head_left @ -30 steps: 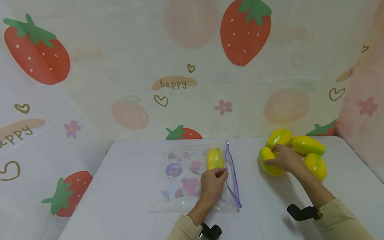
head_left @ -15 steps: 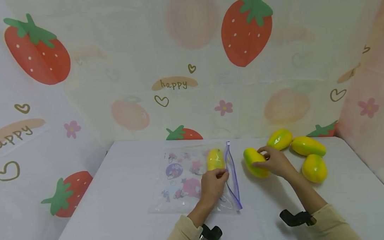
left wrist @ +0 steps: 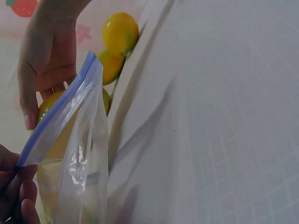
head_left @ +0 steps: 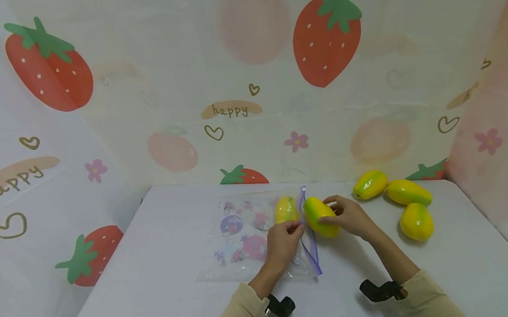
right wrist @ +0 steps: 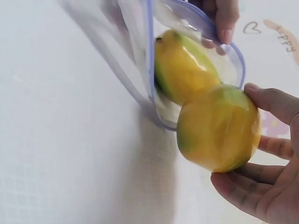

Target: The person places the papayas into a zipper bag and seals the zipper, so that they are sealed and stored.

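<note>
Tbl, L fingers pinch bag, R fingers grip fruit, bagged fruit part hid

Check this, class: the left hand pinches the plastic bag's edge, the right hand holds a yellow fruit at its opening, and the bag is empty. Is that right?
Not quite: the plastic bag is not empty; the right wrist view shows a yellow fruit inside it. The rest stands: the left hand pinches its edge and the right hand holds another fruit at its opening.
</note>
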`<control>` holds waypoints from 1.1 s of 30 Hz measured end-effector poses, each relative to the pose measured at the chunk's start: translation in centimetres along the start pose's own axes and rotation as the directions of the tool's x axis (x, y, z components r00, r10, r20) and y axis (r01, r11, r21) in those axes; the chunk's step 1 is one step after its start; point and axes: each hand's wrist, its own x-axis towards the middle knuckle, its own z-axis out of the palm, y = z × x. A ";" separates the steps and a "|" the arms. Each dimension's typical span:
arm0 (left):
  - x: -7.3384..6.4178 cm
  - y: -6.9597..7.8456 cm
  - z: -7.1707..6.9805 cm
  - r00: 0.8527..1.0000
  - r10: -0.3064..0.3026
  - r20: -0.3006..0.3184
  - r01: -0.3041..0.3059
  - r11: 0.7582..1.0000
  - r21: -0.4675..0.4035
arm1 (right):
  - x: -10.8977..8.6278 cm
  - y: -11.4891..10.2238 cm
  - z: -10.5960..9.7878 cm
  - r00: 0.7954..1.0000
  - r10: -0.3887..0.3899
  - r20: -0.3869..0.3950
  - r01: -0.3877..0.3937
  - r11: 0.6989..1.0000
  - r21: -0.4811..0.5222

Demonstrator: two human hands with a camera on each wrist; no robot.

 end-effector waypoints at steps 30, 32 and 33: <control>-0.1 -0.1 -0.1 0.997 0.023 0.068 -0.020 0.999 -0.043 | 1.1 0.3 2.9 0.989 0.031 0.148 -0.084 0.926 0.367; -0.1 0.0 0.0 0.997 0.026 0.067 -0.024 0.999 -0.037 | 1.0 0.3 2.8 0.985 0.015 0.169 -0.082 0.915 0.396; -0.1 0.0 0.0 0.997 0.028 0.067 -0.025 0.999 -0.035 | 1.0 0.4 2.7 0.984 0.011 0.176 -0.081 0.913 0.400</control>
